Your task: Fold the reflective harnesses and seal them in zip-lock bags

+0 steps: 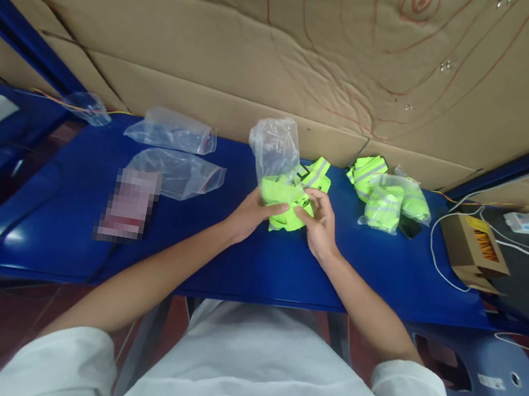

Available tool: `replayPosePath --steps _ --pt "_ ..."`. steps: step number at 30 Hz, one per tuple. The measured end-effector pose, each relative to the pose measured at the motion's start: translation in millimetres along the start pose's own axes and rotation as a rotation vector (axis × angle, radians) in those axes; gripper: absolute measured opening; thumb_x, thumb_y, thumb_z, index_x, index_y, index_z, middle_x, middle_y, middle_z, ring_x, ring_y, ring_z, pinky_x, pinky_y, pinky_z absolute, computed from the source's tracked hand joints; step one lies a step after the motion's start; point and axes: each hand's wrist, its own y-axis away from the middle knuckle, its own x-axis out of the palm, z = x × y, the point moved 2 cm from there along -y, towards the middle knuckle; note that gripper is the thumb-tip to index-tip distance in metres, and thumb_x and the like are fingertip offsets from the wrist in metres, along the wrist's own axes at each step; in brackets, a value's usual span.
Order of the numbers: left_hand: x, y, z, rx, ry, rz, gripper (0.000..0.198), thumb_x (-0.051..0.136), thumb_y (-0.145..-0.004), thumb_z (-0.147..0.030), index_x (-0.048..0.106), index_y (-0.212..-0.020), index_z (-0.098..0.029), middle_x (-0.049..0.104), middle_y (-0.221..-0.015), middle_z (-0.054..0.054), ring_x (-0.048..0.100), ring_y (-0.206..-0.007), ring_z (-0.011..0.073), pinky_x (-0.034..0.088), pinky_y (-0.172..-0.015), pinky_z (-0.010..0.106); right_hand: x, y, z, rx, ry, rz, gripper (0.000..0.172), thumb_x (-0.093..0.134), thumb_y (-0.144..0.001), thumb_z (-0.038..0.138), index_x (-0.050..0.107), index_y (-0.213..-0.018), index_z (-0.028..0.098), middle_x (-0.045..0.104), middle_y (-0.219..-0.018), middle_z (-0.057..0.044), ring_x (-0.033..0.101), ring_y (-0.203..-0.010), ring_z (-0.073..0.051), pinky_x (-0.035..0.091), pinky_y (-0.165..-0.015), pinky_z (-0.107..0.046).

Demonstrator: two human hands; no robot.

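Near the middle of the blue table, a neon-yellow reflective vest [286, 217] is bunched up between my two hands. My left hand [252, 215] is closed on its left side, thumb lying across the front. On the other side my right hand [319, 224] grips it, thumb pointing inward and fingers curled behind. A clear plastic bag [275, 148] stands just beyond, its lower end meeting the yellow fabric; whether the fabric is inside it I cannot tell. Behind my right hand, a strip of the fabric with a grey band [318, 174] sticks up.
Clear zip bags [171, 130] lie on the blue table [213, 264] at left, near a blurred-out pinkish item [130, 206]. Several folded yellow bundles [383, 206], some bagged, sit at right beside a dark phone-like object [410, 229]. Farther right are an open cardboard box [471, 249] and white cables.
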Motion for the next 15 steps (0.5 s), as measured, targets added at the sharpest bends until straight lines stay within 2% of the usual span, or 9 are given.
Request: replayPosePath --steps 11,15 --pt "1.6 0.7 0.4 -0.048 0.046 -0.006 0.066 0.097 -0.069 -0.036 0.069 -0.127 -0.020 0.074 -0.131 0.012 0.073 -0.113 0.0272 0.058 -0.094 0.038 1.2 4.4 0.9 -0.095 0.131 0.033 0.040 0.080 -0.087 0.046 0.066 -0.121 0.031 0.071 -0.129 -0.003 0.063 -0.126 -0.023 0.049 -0.114 -0.041" --pt "0.8 0.5 2.2 -0.052 0.082 0.025 0.062 0.095 -0.072 -0.035 0.069 -0.126 -0.020 0.073 -0.133 0.012 0.072 -0.117 0.0284 0.057 -0.097 0.039 3.4 7.6 8.5 -0.169 0.218 -0.020 0.039 0.076 -0.090 0.049 0.067 -0.123 0.030 0.066 -0.134 -0.008 0.062 -0.129 -0.024 0.051 -0.114 -0.042"
